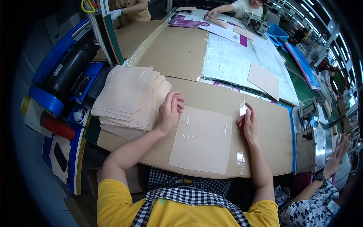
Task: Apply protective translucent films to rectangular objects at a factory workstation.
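A flat beige sheet (202, 151) with rounded corners lies on the cardboard-covered table in front of me. It has two short pale slits or strips near its far side and small pale print. My left hand (170, 113) hovers at its far left corner, beside a tall stack of similar beige sheets (123, 90). Its fingers are loosely bent and apart, with nothing seen in them. Off the sheet's right edge, my right hand (248, 123) is raised over the cardboard, fingers loosely curled and apart, also holding nothing visible.
Another beige sheet (264, 81) lies farther off to the right. A blue-and-black machine (72, 72) stands at left, a metal box (312, 147) at right. A co-worker's hand (338, 155) is raised at far right; another co-worker's hand (211, 14) works across the table.
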Demonstrator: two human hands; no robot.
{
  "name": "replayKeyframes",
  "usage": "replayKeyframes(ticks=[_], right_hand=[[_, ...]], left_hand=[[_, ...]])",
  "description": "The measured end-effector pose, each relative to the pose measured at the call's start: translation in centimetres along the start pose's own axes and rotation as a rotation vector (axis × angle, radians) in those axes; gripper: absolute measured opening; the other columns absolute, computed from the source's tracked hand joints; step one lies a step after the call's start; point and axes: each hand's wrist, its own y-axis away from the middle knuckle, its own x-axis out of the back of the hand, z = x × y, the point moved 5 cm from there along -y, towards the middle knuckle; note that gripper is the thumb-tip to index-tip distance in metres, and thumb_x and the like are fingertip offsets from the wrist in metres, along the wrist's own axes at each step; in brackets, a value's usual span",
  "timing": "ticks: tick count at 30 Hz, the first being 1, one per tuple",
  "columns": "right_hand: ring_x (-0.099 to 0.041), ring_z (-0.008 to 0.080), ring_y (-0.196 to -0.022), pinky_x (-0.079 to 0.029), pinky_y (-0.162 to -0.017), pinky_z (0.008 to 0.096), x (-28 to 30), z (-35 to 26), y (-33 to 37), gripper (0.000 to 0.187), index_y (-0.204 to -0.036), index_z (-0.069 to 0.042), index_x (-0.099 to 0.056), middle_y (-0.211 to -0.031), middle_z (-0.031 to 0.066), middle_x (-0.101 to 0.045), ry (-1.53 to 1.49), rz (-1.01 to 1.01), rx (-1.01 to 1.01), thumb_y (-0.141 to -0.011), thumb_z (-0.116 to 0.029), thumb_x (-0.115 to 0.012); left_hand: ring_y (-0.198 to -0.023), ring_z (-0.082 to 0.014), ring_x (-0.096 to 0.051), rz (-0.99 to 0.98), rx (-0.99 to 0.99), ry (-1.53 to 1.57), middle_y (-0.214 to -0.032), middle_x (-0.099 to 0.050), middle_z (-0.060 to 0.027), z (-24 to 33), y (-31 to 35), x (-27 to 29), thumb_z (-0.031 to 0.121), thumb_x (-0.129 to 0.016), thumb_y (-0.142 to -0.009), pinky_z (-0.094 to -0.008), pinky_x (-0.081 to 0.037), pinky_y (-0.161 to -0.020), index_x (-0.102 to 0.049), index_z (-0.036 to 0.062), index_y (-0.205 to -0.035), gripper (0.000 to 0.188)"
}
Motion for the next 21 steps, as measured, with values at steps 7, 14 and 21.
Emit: replayKeyframes(ticks=[7, 14, 21], right_hand=[[-0.046, 0.0068, -0.049, -0.04, -0.046, 0.0179, 0.1, 0.1, 0.0, 0.043, -0.137, -0.006, -0.042, -0.059, 0.0019, -0.054, -0.018, 0.002, 0.008, -0.104, -0.032, -0.032], [-0.047, 0.007, -0.049, -0.039, -0.046, 0.0178, 0.0, -0.1, 0.2, 0.043, -0.136, -0.006, -0.043, -0.059, 0.002, -0.055, 0.006, -0.005, 0.016, -0.104, -0.033, -0.032], [-0.046, 0.007, -0.048, -0.039, -0.045, 0.0176, 0.1, 0.2, -0.1, 0.043, -0.135, -0.006, -0.044, -0.058, 0.002, -0.055, 0.001, -0.006, 0.029, -0.104, -0.033, -0.033]], left_hand=[[-0.078, -0.0179, -0.057, 0.221, -0.49, -0.553, -0.107, -0.057, -0.0114, 2.4, -0.6, 0.9, -0.009, -0.043, -0.088, -0.0299, -0.051, -0.072, -0.048, 0.0014, -0.121, 0.035], [-0.096, -0.0233, -0.057, 0.141, -0.407, -0.493, -0.117, -0.054, -0.0127, 3.7, -0.2, 1.8, -0.016, -0.047, -0.079, -0.0342, -0.049, -0.082, -0.049, 0.0013, -0.121, 0.046], [-0.1, -0.0249, -0.055, 0.081, -0.36, -0.638, -0.119, -0.053, -0.0128, 3.5, -0.3, 1.2, -0.014, -0.052, -0.077, -0.0375, -0.045, -0.092, -0.051, 0.0029, -0.12, 0.046]])
